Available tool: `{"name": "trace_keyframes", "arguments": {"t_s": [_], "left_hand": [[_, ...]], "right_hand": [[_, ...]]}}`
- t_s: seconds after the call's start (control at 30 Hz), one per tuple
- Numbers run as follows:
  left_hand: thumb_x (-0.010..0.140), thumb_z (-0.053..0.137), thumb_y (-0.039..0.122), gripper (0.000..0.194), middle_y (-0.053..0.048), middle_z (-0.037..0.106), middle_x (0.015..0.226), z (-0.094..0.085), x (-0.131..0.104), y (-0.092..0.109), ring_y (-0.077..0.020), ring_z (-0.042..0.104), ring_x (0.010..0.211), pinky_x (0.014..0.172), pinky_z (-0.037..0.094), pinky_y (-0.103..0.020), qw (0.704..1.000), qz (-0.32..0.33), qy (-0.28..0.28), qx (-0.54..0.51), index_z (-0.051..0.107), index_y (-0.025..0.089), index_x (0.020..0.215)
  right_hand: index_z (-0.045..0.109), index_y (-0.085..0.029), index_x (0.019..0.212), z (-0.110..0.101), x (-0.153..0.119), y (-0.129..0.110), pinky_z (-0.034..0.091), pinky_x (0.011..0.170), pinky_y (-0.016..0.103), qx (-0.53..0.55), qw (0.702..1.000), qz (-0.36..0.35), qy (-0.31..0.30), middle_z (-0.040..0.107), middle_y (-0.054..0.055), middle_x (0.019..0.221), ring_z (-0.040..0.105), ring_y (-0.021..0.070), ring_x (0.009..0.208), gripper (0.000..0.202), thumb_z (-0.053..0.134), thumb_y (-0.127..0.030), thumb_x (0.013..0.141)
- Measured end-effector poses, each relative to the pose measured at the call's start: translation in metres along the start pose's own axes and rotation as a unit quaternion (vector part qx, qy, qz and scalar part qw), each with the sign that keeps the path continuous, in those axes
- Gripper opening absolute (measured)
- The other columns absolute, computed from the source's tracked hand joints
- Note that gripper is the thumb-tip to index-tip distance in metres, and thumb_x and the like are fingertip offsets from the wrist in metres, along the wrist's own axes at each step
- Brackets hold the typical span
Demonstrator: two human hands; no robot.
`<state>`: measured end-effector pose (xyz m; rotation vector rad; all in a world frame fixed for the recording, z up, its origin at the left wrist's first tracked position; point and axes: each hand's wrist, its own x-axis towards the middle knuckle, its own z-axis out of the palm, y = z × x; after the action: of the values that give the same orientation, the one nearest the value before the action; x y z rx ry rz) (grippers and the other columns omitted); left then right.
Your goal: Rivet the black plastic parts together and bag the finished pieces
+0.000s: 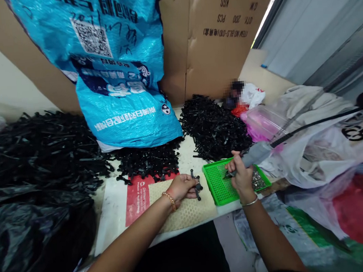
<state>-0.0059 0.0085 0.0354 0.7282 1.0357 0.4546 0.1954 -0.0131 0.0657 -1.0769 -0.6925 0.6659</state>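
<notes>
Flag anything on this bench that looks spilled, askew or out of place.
Loose black plastic parts lie in sprawling heaps that spread across the table and under the slumped blue sack. Otherwise nothing stands out: the green tray sits flat, the left hand holds a black part, the right hand grips the grey tool.

We find the scene evenly and brightly lit, with a bright strip of light (268, 9) running diagonally at the top right. Soft glare sits on the glossy blue woven plastic sack (113, 61) and on the crinkled black plastic sheeting (35, 231) at the lower left. Shadows are faint. Straight lines bow towards the frame edges, and one small patch beside the far desk edge is pixelated (237, 87). The centre reads sharp.
</notes>
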Motion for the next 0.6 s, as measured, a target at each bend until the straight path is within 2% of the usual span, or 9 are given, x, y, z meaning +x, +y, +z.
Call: {"name": "trace_keyframes", "arguments": {"t_s": [0.17,0.43,0.6], "left_hand": [[0.068,0.081,0.032,0.033,-0.008,0.070,0.073,0.001,-0.002,0.002,-0.0124,0.064,0.057,0.054,0.054,-0.025,1.000,0.002,-0.007,0.012,0.054,0.014,0.071],[0.060,0.084,0.038,0.040,-0.007,0.070,0.071,0.000,-0.002,0.001,-0.0121,0.063,0.056,0.053,0.053,-0.025,1.000,0.014,-0.008,0.012,0.054,0.014,0.069],[0.061,0.084,0.038,0.039,-0.009,0.071,0.074,0.000,-0.001,0.000,-0.0133,0.065,0.059,0.054,0.054,-0.025,1.000,0.008,-0.011,0.015,0.056,0.013,0.071]], "right_hand": [[0.064,-0.018,0.091,-0.001,0.000,0.013,0.040,0.048,0.025,-0.007,1.000,-0.005,-0.024,0.044,-0.010,0.047,0.040,0.0085,0.042,0.027,0.073,-0.039,0.076],[0.064,-0.020,0.091,-0.002,0.001,0.016,0.043,0.050,0.027,-0.027,0.999,-0.024,-0.025,0.046,-0.010,0.049,0.043,0.0094,0.043,0.026,0.073,-0.040,0.077],[0.063,-0.019,0.092,-0.003,0.002,0.017,0.042,0.049,0.026,-0.022,0.999,-0.014,-0.026,0.046,-0.009,0.048,0.042,0.0092,0.043,0.027,0.072,-0.039,0.077]]}}
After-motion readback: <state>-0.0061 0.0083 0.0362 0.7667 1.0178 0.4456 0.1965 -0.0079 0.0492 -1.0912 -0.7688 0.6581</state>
